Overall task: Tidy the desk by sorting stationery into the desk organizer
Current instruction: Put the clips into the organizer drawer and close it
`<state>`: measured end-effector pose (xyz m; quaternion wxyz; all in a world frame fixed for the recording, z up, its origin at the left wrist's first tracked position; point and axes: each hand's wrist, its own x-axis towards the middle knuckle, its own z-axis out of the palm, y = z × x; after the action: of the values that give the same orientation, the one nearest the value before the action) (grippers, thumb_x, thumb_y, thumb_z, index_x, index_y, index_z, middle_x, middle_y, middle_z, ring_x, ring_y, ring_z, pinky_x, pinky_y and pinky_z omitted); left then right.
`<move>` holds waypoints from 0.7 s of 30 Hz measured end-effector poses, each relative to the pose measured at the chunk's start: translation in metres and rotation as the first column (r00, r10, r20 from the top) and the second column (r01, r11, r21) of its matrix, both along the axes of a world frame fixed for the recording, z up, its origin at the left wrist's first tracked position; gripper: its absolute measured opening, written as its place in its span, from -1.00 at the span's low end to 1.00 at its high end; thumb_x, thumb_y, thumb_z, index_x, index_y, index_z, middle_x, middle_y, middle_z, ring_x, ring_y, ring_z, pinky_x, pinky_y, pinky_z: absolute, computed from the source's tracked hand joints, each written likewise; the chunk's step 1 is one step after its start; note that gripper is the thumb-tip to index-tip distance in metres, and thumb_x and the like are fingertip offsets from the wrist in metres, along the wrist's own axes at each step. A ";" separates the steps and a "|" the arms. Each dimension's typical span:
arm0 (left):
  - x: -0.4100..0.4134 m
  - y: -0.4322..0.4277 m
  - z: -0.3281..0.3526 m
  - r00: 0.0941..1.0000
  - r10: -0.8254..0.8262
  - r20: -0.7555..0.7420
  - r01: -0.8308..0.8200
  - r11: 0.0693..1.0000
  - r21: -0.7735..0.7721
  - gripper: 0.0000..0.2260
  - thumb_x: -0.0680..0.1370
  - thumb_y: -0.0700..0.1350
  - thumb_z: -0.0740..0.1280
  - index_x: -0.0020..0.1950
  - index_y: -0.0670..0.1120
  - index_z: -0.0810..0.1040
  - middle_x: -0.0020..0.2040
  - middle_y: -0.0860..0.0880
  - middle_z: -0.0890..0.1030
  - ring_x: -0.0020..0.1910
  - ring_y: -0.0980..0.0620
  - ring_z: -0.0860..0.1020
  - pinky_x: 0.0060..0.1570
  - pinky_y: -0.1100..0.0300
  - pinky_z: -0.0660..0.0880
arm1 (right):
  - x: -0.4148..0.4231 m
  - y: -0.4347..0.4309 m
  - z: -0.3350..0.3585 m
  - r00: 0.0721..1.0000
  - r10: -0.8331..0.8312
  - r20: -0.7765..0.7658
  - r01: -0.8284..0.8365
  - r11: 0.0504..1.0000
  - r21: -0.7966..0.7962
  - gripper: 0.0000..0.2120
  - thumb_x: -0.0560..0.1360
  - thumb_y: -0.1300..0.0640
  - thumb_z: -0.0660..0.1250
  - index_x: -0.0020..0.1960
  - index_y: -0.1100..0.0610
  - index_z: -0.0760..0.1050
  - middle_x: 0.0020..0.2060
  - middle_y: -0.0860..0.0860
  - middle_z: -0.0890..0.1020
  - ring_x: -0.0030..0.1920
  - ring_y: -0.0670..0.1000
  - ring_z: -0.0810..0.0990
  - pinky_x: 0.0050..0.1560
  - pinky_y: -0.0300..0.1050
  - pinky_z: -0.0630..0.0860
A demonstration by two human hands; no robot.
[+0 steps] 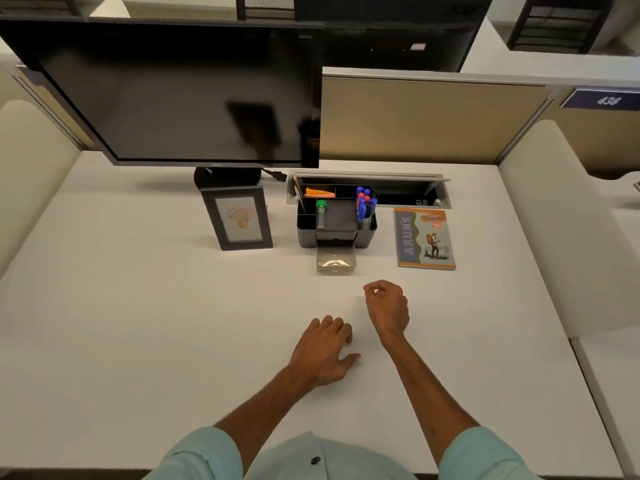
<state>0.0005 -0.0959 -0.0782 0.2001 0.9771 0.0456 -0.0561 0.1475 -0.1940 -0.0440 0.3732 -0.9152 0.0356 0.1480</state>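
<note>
A black desk organizer (367, 237) stands at the back of the white desk. It holds blue and red pens (365, 202), an orange item (319, 192) and a green-capped tube (321, 213). Its small clear drawer (336, 259) is pulled out toward me, with small pale items inside. My right hand (387, 306) hovers just in front of the drawer, fingers curled and pinched together; whether it holds something tiny is not visible. My left hand (325, 351) rests on the desk nearer me, fingers bent down, nothing visible in it.
A notebook (424, 239) lies right of the organizer. A picture frame (239, 218) stands to its left, under a large dark monitor (173, 95). An open cable tray (408, 195) sits behind the organizer. Beige partitions bound the desk (138, 323).
</note>
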 end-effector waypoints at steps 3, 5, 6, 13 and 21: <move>-0.010 -0.016 -0.002 0.998 0.068 -0.019 -0.068 0.998 0.018 -0.66 0.58 0.29 0.24 0.15 0.06 0.46 0.13 0.07 0.54 0.08 0.03 0.44 0.15 0.10 0.43 | -0.010 -0.017 -0.005 1.000 0.020 -0.015 -0.020 1.000 -0.008 -0.89 0.62 0.08 0.39 0.04 0.01 0.70 -0.03 -0.01 0.74 -0.16 -0.05 0.57 -0.11 -0.15 0.48; -0.015 -0.024 -0.003 0.994 0.106 -0.027 -0.105 0.994 0.032 -0.72 0.60 0.22 0.28 0.15 0.05 0.47 0.14 0.06 0.55 0.10 0.01 0.46 0.17 0.08 0.44 | -0.016 -0.026 -0.008 0.999 0.031 -0.022 -0.031 0.999 -0.011 -0.90 0.61 0.08 0.39 0.02 0.01 0.70 -0.04 -0.02 0.75 -0.17 -0.05 0.57 -0.11 -0.16 0.48; -0.016 -0.027 -0.004 0.991 0.130 -0.030 -0.129 0.991 0.040 -0.75 0.61 0.18 0.30 0.16 0.04 0.48 0.14 0.05 0.56 0.11 0.00 0.47 0.16 0.07 0.45 | -0.018 -0.029 -0.009 0.999 0.039 -0.027 -0.039 0.999 -0.012 -0.90 0.61 0.07 0.39 0.02 0.01 0.70 -0.05 -0.01 0.75 -0.17 -0.05 0.58 -0.10 -0.15 0.50; -0.021 -0.037 -0.006 0.967 0.250 -0.046 -0.245 0.965 0.094 -0.87 0.66 0.02 0.30 0.12 0.00 0.52 0.07 0.03 0.57 0.05 -0.03 0.50 0.01 0.07 0.44 | -0.023 -0.043 -0.013 0.996 0.079 -0.047 -0.079 0.997 -0.002 -0.89 0.59 0.06 0.39 -0.06 -0.02 0.69 -0.16 -0.08 0.72 -0.12 0.02 0.68 -0.08 -0.09 0.60; -0.023 -0.030 -0.002 0.964 0.261 -0.047 -0.262 0.965 -0.002 -0.86 0.72 -0.03 0.17 0.13 -0.05 0.46 0.04 -0.02 0.57 -0.01 -0.05 0.50 -0.09 0.10 0.37 | -0.023 -0.040 -0.018 0.963 0.196 -0.183 -0.192 0.981 0.041 -0.90 0.54 0.02 0.41 -0.11 -0.05 0.69 -0.28 -0.10 0.72 -0.16 -0.02 0.71 -0.04 -0.04 0.65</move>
<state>-0.0226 -0.1263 -0.0797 0.2084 0.9602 0.1785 -0.0520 0.1245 -0.2344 -0.0617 0.3625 -0.8921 -0.0213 0.2690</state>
